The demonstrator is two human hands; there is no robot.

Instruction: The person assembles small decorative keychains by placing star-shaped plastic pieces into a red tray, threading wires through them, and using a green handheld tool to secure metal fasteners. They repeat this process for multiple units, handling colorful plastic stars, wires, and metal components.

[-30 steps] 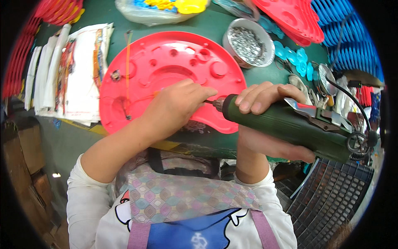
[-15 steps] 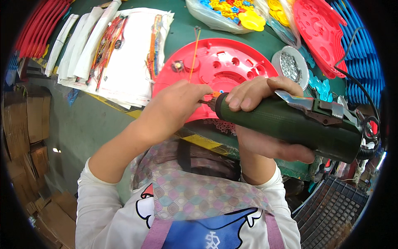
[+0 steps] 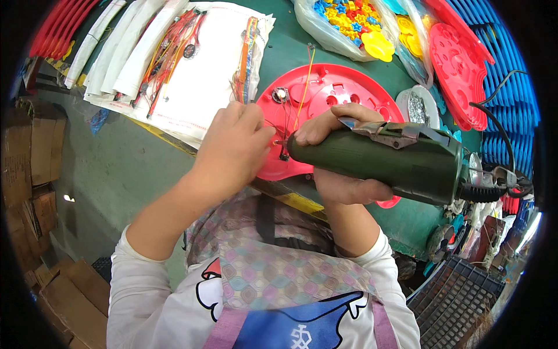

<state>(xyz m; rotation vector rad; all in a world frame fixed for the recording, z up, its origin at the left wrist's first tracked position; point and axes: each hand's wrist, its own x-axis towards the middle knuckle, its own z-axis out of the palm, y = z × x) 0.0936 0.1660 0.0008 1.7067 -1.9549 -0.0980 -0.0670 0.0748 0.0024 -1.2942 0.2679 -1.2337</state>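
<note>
My right hand (image 3: 356,189) is wrapped round a dark green electric screwdriver (image 3: 378,160), with its tip end pointing left over a red plastic toy shell (image 3: 302,81). Just left of that tip, my left hand (image 3: 229,148) has its fingers curled in a pinch above the shell's near left part; whatever sits between them is hidden. Thin wires with a small round part (image 3: 280,95) lie on the shell, and one yellow wire (image 3: 306,87) rises past its far rim. A small black piece (image 3: 284,155) shows beneath the screwdriver tip.
White sheets (image 3: 224,35) with bundled wires (image 3: 168,52) lie at the far left. A bowl of small metal parts (image 3: 419,107), a bag of coloured star pieces (image 3: 349,23) and red shells (image 3: 459,75) stand right. The screwdriver's cord (image 3: 503,125) hangs beside stacked blue parts (image 3: 511,93).
My left hand has drawn back from the screwdriver's tip, and its fingers have curled. The screwdriver sits farther left. More wires show on the shell, while the whole view has shifted somewhat.
</note>
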